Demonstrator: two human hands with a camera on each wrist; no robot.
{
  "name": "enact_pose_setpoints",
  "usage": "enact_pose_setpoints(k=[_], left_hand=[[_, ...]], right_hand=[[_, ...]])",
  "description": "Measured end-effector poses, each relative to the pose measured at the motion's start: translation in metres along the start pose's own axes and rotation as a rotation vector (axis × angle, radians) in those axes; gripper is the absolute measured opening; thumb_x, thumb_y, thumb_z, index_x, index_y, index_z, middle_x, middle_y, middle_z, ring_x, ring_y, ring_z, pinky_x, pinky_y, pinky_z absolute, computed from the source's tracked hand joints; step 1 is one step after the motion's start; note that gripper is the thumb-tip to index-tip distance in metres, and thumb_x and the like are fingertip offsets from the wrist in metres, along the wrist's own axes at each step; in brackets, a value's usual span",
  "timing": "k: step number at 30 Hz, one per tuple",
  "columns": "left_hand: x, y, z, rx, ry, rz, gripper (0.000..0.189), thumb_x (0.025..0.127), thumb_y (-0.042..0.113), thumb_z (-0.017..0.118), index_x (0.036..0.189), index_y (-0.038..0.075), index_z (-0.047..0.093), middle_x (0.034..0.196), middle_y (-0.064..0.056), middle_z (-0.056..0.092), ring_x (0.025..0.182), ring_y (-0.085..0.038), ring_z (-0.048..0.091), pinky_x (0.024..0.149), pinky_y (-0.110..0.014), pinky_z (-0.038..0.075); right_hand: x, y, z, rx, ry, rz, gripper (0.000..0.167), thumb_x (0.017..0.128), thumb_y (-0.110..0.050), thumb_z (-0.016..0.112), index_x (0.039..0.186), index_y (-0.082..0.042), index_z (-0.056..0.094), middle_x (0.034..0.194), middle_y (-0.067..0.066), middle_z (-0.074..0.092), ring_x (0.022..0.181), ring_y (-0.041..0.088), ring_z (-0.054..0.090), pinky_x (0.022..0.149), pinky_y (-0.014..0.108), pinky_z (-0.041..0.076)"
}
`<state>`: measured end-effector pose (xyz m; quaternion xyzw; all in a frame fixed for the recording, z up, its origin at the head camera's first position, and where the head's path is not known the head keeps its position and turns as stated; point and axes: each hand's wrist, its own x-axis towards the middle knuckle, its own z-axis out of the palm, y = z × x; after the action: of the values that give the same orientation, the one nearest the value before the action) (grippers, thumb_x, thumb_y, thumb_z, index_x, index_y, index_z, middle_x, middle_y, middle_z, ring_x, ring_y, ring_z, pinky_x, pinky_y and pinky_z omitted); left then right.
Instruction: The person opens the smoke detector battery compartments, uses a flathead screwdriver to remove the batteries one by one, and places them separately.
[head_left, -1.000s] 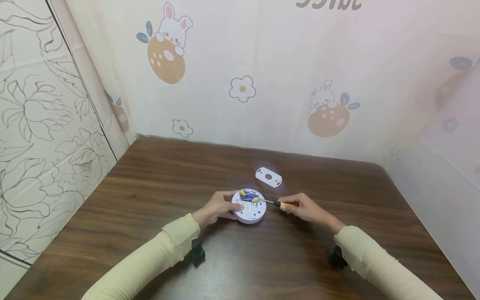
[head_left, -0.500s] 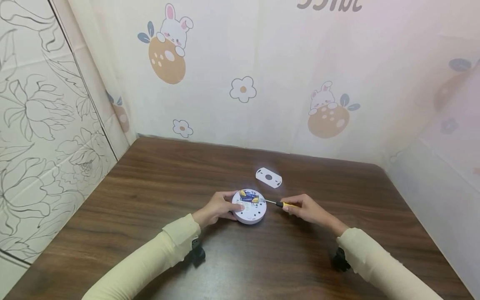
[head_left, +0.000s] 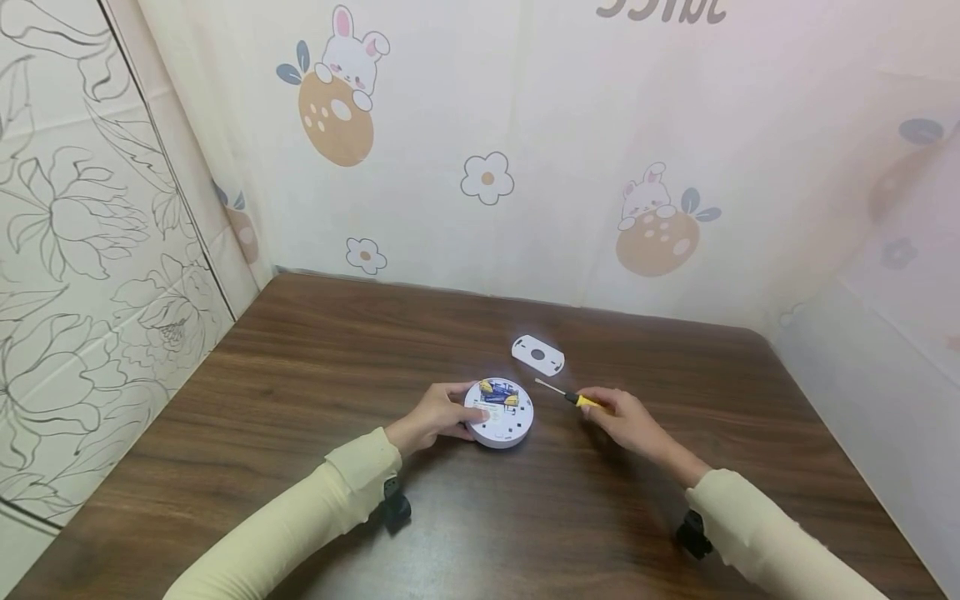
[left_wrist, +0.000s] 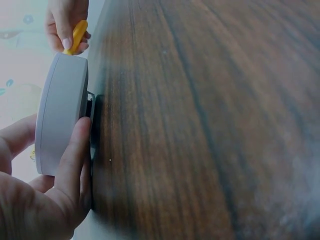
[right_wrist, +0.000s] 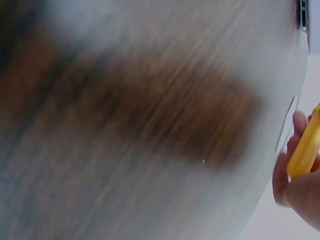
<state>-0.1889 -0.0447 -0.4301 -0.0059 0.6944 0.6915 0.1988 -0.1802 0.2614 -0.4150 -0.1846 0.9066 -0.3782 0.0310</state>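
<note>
A round white device (head_left: pixel 498 431) has a recess on its upper face holding blue and yellow batteries (head_left: pixel 498 393). My left hand (head_left: pixel 433 414) grips its left side, thumb on the face and fingers beneath; the left wrist view shows the device (left_wrist: pixel 60 115) edge-on, with fingers along its wall. To the right, my right hand (head_left: pixel 624 421) pinches a screwdriver (head_left: pixel 574 398) by its yellow handle. The screwdriver's thin metal tip points up-left, apart from the device. In the right wrist view the yellow handle (right_wrist: pixel 302 155) sits between thumb and fingers.
Behind the device, a white plate (head_left: pixel 525 347) with rounded ends and a dark round centre lies on the brown wooden table (head_left: pixel 337 350). A printed curtain (head_left: pixel 420 167) stands along the table's back edge. Each wrist carries a small black camera.
My right hand has drawn back to the right, and the screwdriver tip has left the battery recess's edge and swung upward. The left hand and device stay in place.
</note>
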Motion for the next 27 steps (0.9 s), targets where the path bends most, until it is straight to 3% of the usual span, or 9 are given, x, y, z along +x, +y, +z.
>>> enact_pose_setpoints(k=[3,5,11,19,27], left_hand=[[0.0,0.0,0.0,-0.001,0.002,-0.003,0.062,0.079,-0.008,0.071,0.136,-0.003,0.049,0.118,-0.023,0.058,0.068,-0.02,0.064,0.059,-0.035,0.06],[0.0,0.0,0.0,0.001,0.003,-0.002,0.062,0.079,-0.009,0.071,0.136,-0.003,0.049,0.117,-0.023,0.058,0.069,-0.02,0.064,0.059,-0.035,0.06],[-0.001,0.001,0.001,-0.007,0.0,0.0,0.061,0.079,-0.009,0.07,0.136,-0.003,0.049,0.115,-0.023,0.059,0.068,-0.02,0.064,0.059,-0.035,0.06],[-0.001,-0.001,0.0,0.006,-0.003,0.002,0.062,0.079,-0.008,0.071,0.136,-0.003,0.048,0.122,-0.024,0.055,0.071,-0.021,0.064,0.061,-0.037,0.06],[-0.002,0.0,0.0,0.011,-0.002,0.001,0.062,0.08,-0.007,0.071,0.137,-0.003,0.048,0.121,-0.024,0.056,0.071,-0.021,0.065,0.061,-0.037,0.06]], right_hand=[[-0.003,-0.001,0.0,-0.095,0.08,-0.026,0.021,0.093,-0.005,0.061,0.112,0.003,0.065,0.098,0.011,0.063,0.086,0.023,0.052,0.073,0.035,0.046],[-0.004,-0.002,0.001,-0.135,0.11,-0.03,0.02,0.092,-0.003,0.061,0.11,0.004,0.065,0.097,0.011,0.062,0.088,0.025,0.05,0.075,0.038,0.043],[-0.008,-0.004,0.003,-0.177,0.124,-0.014,0.02,0.089,0.003,0.061,0.108,0.007,0.064,0.094,0.012,0.061,0.086,0.028,0.049,0.073,0.037,0.039],[-0.01,-0.002,0.009,-0.181,0.134,0.021,0.02,0.087,0.005,0.062,0.106,0.01,0.062,0.094,0.015,0.062,0.083,0.025,0.053,0.07,0.038,0.047],[-0.012,-0.003,0.011,-0.204,0.13,0.078,0.022,0.085,0.004,0.064,0.106,0.009,0.061,0.086,0.011,0.055,0.075,0.022,0.048,0.063,0.033,0.042]])
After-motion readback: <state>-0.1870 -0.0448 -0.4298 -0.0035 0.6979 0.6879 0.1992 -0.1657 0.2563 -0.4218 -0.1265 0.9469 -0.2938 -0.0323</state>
